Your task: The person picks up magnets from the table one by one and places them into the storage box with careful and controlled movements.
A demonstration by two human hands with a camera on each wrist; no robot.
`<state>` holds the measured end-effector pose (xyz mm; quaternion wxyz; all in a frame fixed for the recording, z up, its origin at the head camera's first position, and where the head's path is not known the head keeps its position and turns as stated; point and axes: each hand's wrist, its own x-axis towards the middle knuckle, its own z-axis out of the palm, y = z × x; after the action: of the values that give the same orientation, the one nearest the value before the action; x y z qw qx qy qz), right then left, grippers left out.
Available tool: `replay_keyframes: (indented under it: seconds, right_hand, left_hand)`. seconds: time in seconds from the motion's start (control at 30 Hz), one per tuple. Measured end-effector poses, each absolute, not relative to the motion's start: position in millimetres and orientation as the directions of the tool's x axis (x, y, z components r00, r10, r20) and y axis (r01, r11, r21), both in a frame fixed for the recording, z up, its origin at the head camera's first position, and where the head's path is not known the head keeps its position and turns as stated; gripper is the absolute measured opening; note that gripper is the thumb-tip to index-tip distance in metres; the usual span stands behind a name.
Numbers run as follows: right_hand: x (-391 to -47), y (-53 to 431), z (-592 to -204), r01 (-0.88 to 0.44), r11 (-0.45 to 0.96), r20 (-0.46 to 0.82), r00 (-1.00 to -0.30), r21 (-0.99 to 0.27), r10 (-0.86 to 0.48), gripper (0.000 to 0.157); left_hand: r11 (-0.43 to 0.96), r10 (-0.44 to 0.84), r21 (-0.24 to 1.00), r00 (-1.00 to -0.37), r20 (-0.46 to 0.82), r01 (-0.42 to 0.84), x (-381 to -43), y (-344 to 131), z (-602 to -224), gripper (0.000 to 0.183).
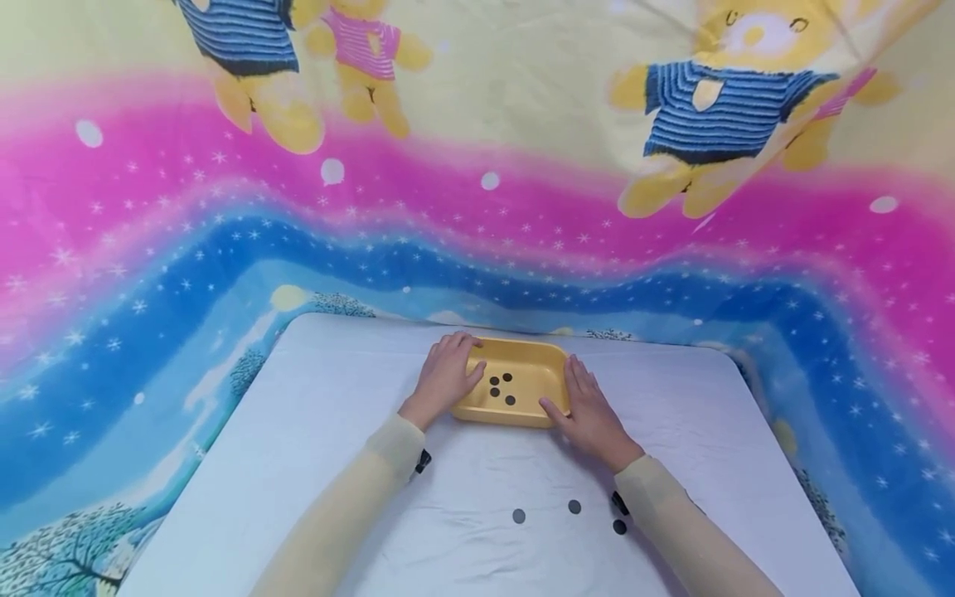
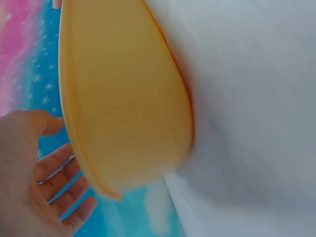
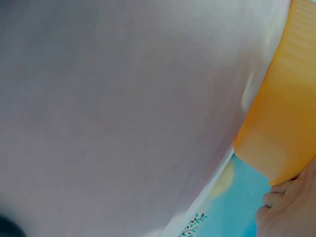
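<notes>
So in the head view, a yellow tray (image 1: pixel 507 416) can be seen near the far edge of the white table (image 1: pixel 336 398), with a hand at each end. The left end is spanned by the left hand (image 1: pixel 442 375), thumb over the rim, fingers by the far corner. The right end is held by the right hand (image 1: pixel 593 419), rim caught between thumb on the inner side and fingers laid along the outside. Four dark discs (image 1: pixel 495 392) are grouped in the tray, and three more discs (image 1: pixel 574 507) are scattered on the table nearer the person, one right by the right wrist. Bears and snowflakes are printed on the backdrop cloth (image 1: pixel 485 215). In the left wrist view, the tray's outer wall is shown, with the left fingers spread pretty wide and touching the rim; how firmly can't be told. In the right wrist view, the hand is partly cut off, fingers bunched at the tray's corner, and a dark blurry blob (image 3: pixel 7 229) can't be made out.
</notes>
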<state>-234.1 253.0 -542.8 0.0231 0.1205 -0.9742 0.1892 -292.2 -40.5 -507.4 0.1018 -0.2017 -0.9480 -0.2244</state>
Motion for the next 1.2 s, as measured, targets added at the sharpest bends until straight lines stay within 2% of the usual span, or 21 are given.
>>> replay_keyframes:
  seconds: [0.27, 0.6, 0.87, 1.2]
  right_hand:
    - [-234.6, 254.8, -543.3, -0.242, 0.900, 0.092, -0.970, -0.362, -0.224, 0.106]
    - [-235.2, 255.3, -544.8, -0.250, 0.898, 0.098, -0.968, -0.362, -0.230, 0.105]
    - [-234.6, 254.5, -545.1, -0.272, 0.890, 0.111, -0.962, -0.366, -0.248, 0.104]
    - [-235.1, 254.9, -547.4, -0.258, 0.898, 0.102, -0.966, -0.357, -0.237, 0.105]
  left_hand:
    - [0.825, 0.316, 0.390, -0.906, 0.282, 0.409, -279.7, -65.9, -512.9, 0.062]
    - [0.817, 0.352, 0.375, -0.893, 0.279, 0.439, -266.4, -77.9, -525.8, 0.085]
    - [0.843, 0.375, 0.348, -0.912, 0.168, 0.411, -262.2, -80.0, -536.2, 0.108]
    - [0.860, 0.383, 0.319, -0.917, 0.107, 0.397, -260.0, -73.5, -536.5, 0.120]
